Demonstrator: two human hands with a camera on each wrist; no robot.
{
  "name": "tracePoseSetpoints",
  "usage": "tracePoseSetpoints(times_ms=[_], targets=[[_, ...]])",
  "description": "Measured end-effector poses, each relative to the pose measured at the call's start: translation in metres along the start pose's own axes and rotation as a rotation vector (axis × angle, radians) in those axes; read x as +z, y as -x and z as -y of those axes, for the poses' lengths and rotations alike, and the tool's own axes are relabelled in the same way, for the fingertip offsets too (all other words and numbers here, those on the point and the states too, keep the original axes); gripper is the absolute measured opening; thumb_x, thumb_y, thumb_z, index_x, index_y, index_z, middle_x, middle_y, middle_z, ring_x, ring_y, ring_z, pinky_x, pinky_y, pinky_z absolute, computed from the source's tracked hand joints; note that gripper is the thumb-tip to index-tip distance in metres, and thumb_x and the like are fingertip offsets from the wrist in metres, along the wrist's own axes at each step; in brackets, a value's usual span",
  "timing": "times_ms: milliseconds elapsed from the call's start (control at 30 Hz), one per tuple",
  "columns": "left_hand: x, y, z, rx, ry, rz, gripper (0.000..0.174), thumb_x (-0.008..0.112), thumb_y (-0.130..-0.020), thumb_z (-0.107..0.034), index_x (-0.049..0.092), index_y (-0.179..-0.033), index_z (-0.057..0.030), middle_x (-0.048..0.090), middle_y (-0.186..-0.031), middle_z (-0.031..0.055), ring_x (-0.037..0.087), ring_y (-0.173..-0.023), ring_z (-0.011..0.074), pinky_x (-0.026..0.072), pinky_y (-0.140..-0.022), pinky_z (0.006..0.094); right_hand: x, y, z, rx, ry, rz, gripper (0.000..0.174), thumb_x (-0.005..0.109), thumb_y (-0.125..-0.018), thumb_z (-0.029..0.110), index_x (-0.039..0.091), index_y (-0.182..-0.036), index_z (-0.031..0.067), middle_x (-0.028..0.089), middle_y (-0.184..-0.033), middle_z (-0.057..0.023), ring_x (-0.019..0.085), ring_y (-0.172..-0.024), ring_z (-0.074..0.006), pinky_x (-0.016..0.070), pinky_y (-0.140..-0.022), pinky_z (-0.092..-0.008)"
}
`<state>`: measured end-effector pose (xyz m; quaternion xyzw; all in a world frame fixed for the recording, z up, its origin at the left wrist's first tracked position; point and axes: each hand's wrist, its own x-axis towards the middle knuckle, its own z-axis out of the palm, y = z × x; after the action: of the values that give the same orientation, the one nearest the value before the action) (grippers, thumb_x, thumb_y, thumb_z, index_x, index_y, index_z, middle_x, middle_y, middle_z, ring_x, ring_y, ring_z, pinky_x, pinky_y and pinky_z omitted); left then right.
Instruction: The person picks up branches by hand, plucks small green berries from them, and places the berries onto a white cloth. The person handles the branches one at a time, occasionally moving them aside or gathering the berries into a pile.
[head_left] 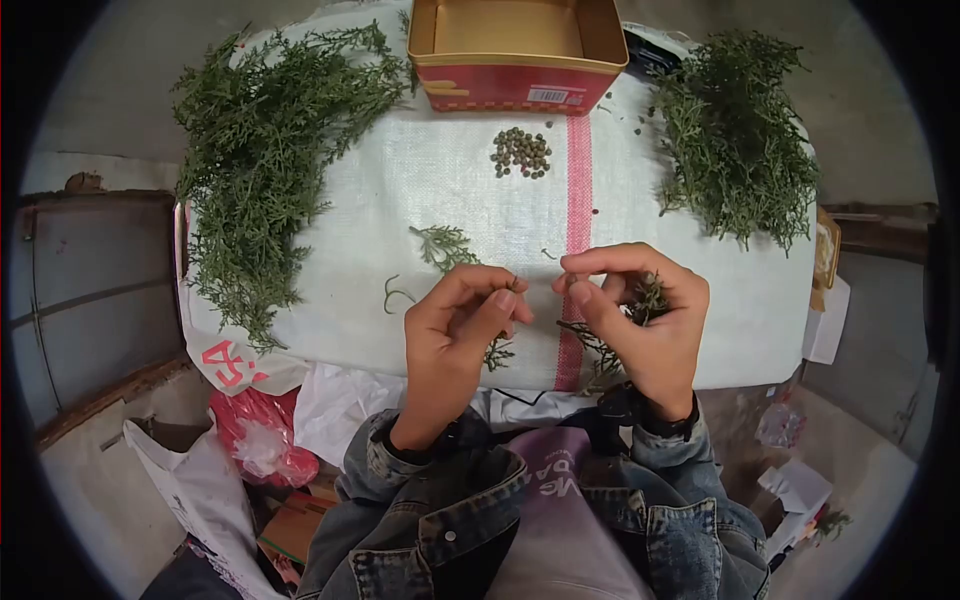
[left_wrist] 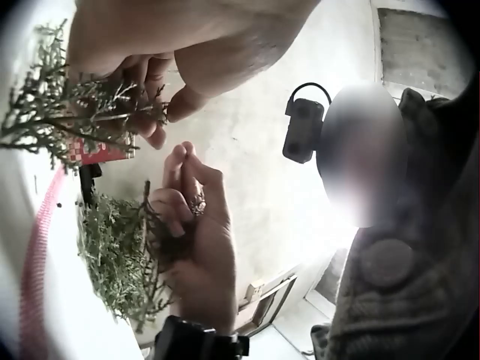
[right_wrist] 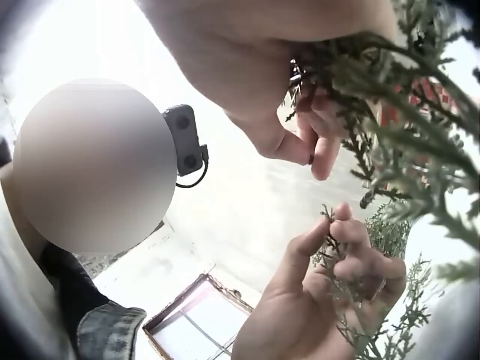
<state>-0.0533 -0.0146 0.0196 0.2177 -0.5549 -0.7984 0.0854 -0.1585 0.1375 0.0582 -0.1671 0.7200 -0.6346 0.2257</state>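
Note:
My left hand (head_left: 450, 325) pinches a green conifer sprig (right_wrist: 330, 236) between thumb and forefinger, its leafy part trailing below the palm. Facing it across a small gap, my right hand (head_left: 665, 305) has thumb and forefinger tips together, with a small dark speck (right_wrist: 310, 159) showing between them. Its other fingers curl round a second conifer sprig (head_left: 650, 295), which sticks out past the palm. Both hands are over the near part of the white woven sheet (head_left: 380, 190). A small loose sprig (head_left: 445, 245) lies just beyond the left hand.
A pile of round brown-green berries (head_left: 520, 153) sits before a red and gold tin box (head_left: 515, 85). Conifer branches are heaped at left (head_left: 265, 150) and right (head_left: 740, 140). A curved bare stem (head_left: 397, 292) lies left of the hands.

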Motion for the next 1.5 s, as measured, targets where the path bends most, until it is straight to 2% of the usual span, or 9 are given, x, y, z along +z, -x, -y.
tracePoseSetpoints(times_ms=[133, 267, 300, 400, 567, 700, 800, 1033, 1500], targets=[[0.001, 0.001, 0.004, -0.042, 0.131, 0.041, 0.010, 0.056, -0.097, -0.002, 0.061, -0.104, 0.0035, 0.067, -0.098, 0.0107, 0.067, -0.093, 0.0150, 0.0528, -0.076, 0.0268, 0.005, -0.001, -0.008, -0.005, -0.108, 0.007, 0.015, 0.069, -0.088, -0.001, 0.069, -0.102, -0.0056, 0.069, -0.077, -0.0058, 0.056, -0.063, -0.0046, 0.0426, -0.058, -0.0187], [0.006, -0.004, 0.007, 0.067, 0.182, -0.027, 0.010, 0.061, -0.093, 0.002, 0.061, -0.103, 0.0034, 0.068, -0.094, 0.0098, 0.068, -0.088, 0.0144, 0.0549, -0.074, 0.0261, 0.009, -0.001, -0.015, 0.032, -0.133, 0.050, 0.015, 0.068, -0.090, 0.002, 0.068, -0.103, -0.0063, 0.068, -0.078, -0.0053, 0.052, -0.058, -0.0043, 0.0395, -0.053, -0.0183], [0.008, -0.004, 0.006, 0.102, 0.109, -0.057, 0.010, 0.062, -0.091, 0.004, 0.062, -0.102, 0.0034, 0.068, -0.092, 0.0091, 0.068, -0.085, 0.0138, 0.0551, -0.073, 0.0255, 0.010, -0.002, -0.017, 0.033, -0.133, 0.051, 0.015, 0.068, -0.090, 0.002, 0.068, -0.103, -0.0063, 0.068, -0.078, -0.0053, 0.052, -0.058, -0.0043, 0.0395, -0.053, -0.0183], [0.013, 0.001, 0.006, 0.152, -0.033, -0.129, 0.012, 0.066, -0.087, 0.007, 0.062, -0.099, 0.0035, 0.068, -0.088, 0.0078, 0.068, -0.081, 0.0127, 0.0557, -0.072, 0.0242, 0.012, -0.001, -0.022, 0.300, -0.384, 0.052, 0.017, 0.066, -0.091, 0.002, 0.067, -0.105, -0.0067, 0.068, -0.082, -0.0066, 0.049, -0.054, -0.0040, 0.0354, -0.047, -0.0183], [0.018, -0.001, 0.009, 0.237, -0.153, -0.117, 0.011, 0.064, -0.088, 0.008, 0.060, -0.099, 0.0054, 0.066, -0.091, 0.0119, 0.066, -0.080, 0.0153, 0.0570, -0.068, 0.0270, 0.016, 0.001, -0.032, 0.330, -0.507, 0.059, 0.018, 0.066, -0.094, 0.007, 0.069, -0.110, -0.0026, 0.066, -0.079, -0.0015, 0.042, -0.051, -0.0010, 0.0290, -0.045, -0.0175], [0.019, -0.001, 0.012, 0.213, -0.095, -0.144, 0.011, 0.067, -0.086, 0.008, 0.061, -0.096, 0.0052, 0.067, -0.089, 0.0101, 0.066, -0.079, 0.0129, 0.0557, -0.067, 0.0250, 0.016, 0.002, -0.034, 0.317, -0.528, 0.054, 0.018, 0.065, -0.094, 0.006, 0.068, -0.109, -0.0033, 0.065, -0.076, -0.0006, 0.042, -0.050, -0.0005, 0.0289, -0.045, -0.0170], [0.018, -0.002, 0.014, 0.204, -0.036, -0.170, 0.013, 0.069, -0.084, 0.008, 0.063, -0.094, 0.0038, 0.068, -0.086, 0.0066, 0.066, -0.078, 0.0095, 0.0541, -0.068, 0.0217, 0.016, 0.004, -0.037, 0.291, -0.475, 0.073, 0.017, 0.064, -0.092, 0.002, 0.065, -0.106, -0.0074, 0.067, -0.082, -0.0074, 0.045, -0.050, -0.0034, 0.0319, -0.044, -0.0186], [0.018, -0.001, 0.018, 0.161, 0.106, -0.198, 0.015, 0.069, -0.084, 0.008, 0.062, -0.096, 0.0045, 0.068, -0.087, 0.0065, 0.065, -0.077, 0.0089, 0.0537, -0.067, 0.0218, 0.022, 0.006, -0.036, 0.253, -0.423, 0.065, 0.017, 0.065, -0.092, 0.003, 0.065, -0.106, -0.0068, 0.065, -0.081, -0.0058, 0.045, -0.052, -0.0027, 0.0322, -0.044, -0.0182], [0.012, -0.001, 0.016, 0.217, -0.048, -0.178, 0.014, 0.068, -0.082, 0.011, 0.063, -0.094, 0.0055, 0.067, -0.088, 0.0064, 0.064, -0.077, 0.0093, 0.0543, -0.069, 0.0223, 0.023, 0.007, -0.037, 0.062, -0.216, 0.009, 0.015, 0.070, -0.089, 0.002, 0.069, -0.101, -0.0048, 0.066, -0.081, -0.0047, 0.048, -0.055, -0.0021, 0.0333, -0.045, -0.0180]])
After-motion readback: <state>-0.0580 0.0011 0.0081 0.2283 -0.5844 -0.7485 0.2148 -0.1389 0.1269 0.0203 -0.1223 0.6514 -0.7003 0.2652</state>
